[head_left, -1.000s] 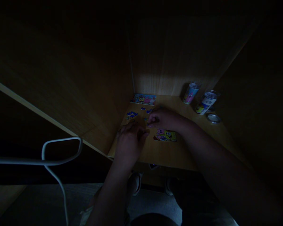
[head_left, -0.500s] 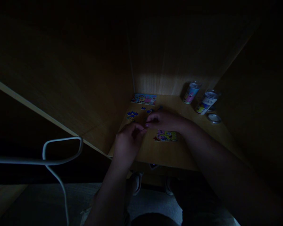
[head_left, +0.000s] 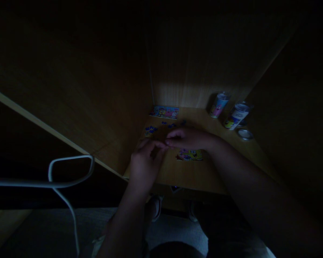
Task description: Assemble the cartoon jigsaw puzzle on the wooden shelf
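Note:
The scene is dim. My left hand (head_left: 145,161) and my right hand (head_left: 187,138) meet over a wooden desk (head_left: 193,172), fingertips pinched together around something too small and dark to name. Just right of the fingertips lies a partly joined cartoon puzzle (head_left: 190,154). Loose blue puzzle pieces (head_left: 150,129) are scattered beyond my left hand, with a few more blue pieces (head_left: 172,125) farther back. A printed cartoon picture (head_left: 164,112) lies flat at the back of the desk.
Two cartoon-printed tubs, a pink tub (head_left: 218,104) and a white tub (head_left: 237,115), stand at the back right, a round lid (head_left: 244,134) beside them. Wooden panels wall the desk at left, back and right. A white chair armrest (head_left: 70,170) sits at lower left. Shoes (head_left: 156,209) show under the desk.
My left hand has lifted a little and drawn its fingers into a pinch against my right fingertips. My right hand has stayed nearly where it was.

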`<state>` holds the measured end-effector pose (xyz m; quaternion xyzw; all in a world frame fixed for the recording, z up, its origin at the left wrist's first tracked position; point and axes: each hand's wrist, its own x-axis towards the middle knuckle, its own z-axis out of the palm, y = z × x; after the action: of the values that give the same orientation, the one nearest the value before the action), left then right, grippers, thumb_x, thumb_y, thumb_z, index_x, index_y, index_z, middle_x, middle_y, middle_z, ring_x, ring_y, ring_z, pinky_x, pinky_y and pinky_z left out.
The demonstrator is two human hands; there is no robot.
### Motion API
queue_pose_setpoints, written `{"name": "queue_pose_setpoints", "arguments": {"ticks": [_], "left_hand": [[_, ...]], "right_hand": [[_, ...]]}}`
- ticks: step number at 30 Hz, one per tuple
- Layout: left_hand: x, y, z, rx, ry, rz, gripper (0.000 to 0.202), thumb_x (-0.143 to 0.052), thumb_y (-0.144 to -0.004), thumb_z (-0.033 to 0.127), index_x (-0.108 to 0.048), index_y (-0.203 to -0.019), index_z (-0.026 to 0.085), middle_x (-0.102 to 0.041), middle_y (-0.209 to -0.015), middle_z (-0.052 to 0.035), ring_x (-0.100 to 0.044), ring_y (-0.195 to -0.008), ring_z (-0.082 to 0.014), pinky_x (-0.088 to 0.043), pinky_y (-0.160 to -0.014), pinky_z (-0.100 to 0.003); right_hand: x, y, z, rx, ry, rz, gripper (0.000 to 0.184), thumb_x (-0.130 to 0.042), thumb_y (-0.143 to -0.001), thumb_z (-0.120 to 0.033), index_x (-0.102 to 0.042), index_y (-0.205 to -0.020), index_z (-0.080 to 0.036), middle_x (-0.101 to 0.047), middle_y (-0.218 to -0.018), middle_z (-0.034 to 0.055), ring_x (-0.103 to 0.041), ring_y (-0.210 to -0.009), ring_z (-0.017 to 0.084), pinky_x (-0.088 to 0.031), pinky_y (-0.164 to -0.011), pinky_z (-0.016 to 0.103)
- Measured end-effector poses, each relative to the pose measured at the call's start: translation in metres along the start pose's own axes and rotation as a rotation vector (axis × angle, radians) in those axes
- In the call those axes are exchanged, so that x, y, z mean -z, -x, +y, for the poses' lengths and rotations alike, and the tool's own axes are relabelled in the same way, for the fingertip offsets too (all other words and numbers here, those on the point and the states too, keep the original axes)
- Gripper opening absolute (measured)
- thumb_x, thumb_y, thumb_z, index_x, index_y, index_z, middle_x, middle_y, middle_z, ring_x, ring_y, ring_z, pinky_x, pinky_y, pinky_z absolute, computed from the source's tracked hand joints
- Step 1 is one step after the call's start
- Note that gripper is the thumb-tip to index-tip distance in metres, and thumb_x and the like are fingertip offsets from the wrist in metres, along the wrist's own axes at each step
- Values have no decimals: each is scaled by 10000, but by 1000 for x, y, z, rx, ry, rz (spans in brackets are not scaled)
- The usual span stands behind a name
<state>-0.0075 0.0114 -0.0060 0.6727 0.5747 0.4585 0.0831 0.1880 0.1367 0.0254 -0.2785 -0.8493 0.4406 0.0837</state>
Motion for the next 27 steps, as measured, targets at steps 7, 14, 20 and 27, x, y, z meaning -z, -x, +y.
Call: {"name": "queue_pose_setpoints", "arguments": {"ticks": [7, 14, 20, 27], "left_hand": [[0, 0, -3, 160, 117, 4, 72, -789, -986, 305, -779, -935, 255, -810, -903, 7, -744, -821, -184, -602, -840, -318], [-1, 0, -5, 158, 124, -11, 68, -792, -981, 294, -776, -934, 247, -813, -906, 3, -743, -815, -178, -602, -823, -309], [-2, 0, -6, 146, 128, -34, 60, -779, -993, 303, -778, -954, 257, -823, -939, -7, -761, -850, -192, -612, -857, -334], [-2, 0, -5, 148, 148, -25, 70, -780, -993, 310, -776, -950, 255, -818, -923, -1, -755, -839, -183, -613, -852, -321]], "right_hand": [[-1, -1, 2, 40, -15, 57, 251, -658, -1033, -442, -772, -1082, -223, -787, -1049, 25, -692, -957, 188, -503, -844, 298], [-3, -3, 2, 65, -5, 66, 235, -635, -1046, -414, -762, -1099, -222, -782, -1051, 20, -695, -982, 186, -507, -867, 299], [-3, -1, -1, 38, 8, 49, 195, -609, -1049, -358, -745, -1060, -220, -758, -994, 14, -660, -896, 172, -482, -802, 284], [-4, -2, 1, 33, -30, 28, 233, -592, -1061, -404, -737, -1051, -223, -741, -965, 7, -638, -878, 171, -467, -791, 287]]}}
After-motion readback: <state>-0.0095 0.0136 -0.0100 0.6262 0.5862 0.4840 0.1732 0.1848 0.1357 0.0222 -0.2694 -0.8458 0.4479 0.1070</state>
